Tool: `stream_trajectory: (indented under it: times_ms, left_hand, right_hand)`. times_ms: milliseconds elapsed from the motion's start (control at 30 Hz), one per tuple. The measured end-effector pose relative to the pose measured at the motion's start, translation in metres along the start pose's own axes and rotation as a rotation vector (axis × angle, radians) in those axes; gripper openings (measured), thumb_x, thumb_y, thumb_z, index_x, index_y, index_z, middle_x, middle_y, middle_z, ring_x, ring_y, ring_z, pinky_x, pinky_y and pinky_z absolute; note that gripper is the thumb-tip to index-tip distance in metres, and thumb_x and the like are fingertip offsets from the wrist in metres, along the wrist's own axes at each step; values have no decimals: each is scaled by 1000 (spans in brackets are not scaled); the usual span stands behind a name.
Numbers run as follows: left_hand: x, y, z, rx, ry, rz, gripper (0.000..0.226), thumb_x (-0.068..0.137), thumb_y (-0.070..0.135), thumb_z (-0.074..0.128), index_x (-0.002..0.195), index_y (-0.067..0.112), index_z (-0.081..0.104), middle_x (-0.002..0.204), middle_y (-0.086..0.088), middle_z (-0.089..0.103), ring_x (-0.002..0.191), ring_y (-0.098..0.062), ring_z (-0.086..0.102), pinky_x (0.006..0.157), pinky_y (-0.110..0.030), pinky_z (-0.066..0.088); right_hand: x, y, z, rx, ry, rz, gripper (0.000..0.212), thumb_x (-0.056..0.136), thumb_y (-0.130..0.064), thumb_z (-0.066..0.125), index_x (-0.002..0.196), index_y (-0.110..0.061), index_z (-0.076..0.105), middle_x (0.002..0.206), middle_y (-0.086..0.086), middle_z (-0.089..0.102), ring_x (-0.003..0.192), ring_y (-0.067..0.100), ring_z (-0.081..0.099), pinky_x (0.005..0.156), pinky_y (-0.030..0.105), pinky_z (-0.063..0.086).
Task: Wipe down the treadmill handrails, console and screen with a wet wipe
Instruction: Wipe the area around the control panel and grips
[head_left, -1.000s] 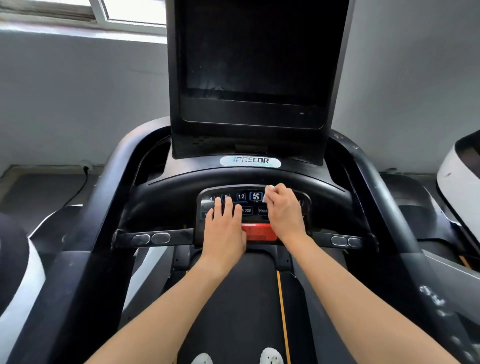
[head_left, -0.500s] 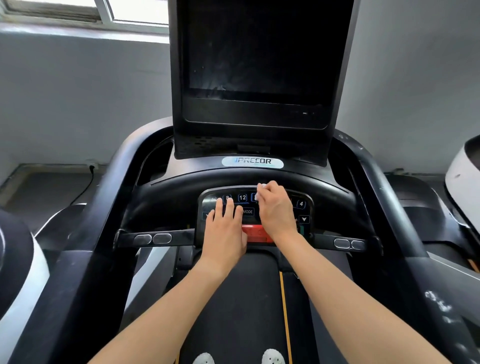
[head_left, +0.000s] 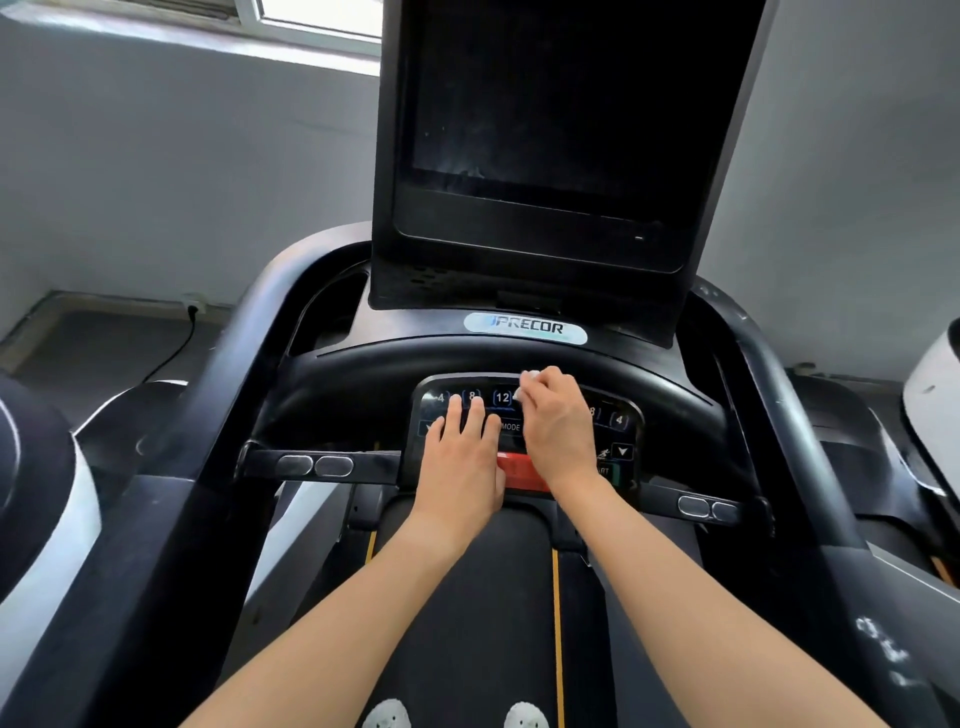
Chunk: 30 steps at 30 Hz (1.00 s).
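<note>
Head cam: my right hand (head_left: 558, 426) pinches the wet wipe (head_left: 530, 376) at the top edge of the console (head_left: 618, 421); left hand (head_left: 462, 462) lies flat, fingers straight, on the keys (head_left: 502, 398); press too hard and I might start the belt (head_left: 493, 597) lol

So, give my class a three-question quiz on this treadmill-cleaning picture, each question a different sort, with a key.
1. Which hand pinches the wet wipe?
2. True or false: the left hand lies flat, fingers straight, on the keypad.
3. Where is the wipe? A on the screen; B at the keypad's top edge; C on a handrail.
Key: 1 right hand; 2 true; 3 B.
</note>
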<state>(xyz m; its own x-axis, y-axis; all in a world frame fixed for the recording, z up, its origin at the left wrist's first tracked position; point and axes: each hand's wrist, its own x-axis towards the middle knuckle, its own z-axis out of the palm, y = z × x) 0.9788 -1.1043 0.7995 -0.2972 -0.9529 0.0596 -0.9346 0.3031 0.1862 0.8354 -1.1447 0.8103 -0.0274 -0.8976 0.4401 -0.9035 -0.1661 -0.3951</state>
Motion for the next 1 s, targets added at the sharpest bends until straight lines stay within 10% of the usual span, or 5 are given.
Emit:
stream_trajectory:
  times_ms: [1000]
  left_hand:
    - [-2,-10,3,-94,73,28,48,92,30,61,137,14,56,156,-10,45,150,-34,32,118,-45,37]
  right_hand:
    - [-1,-7,3,92,-21,-25,14,96,-10,70,107,-7,77,101,0,68,94,16,60,82,26,52]
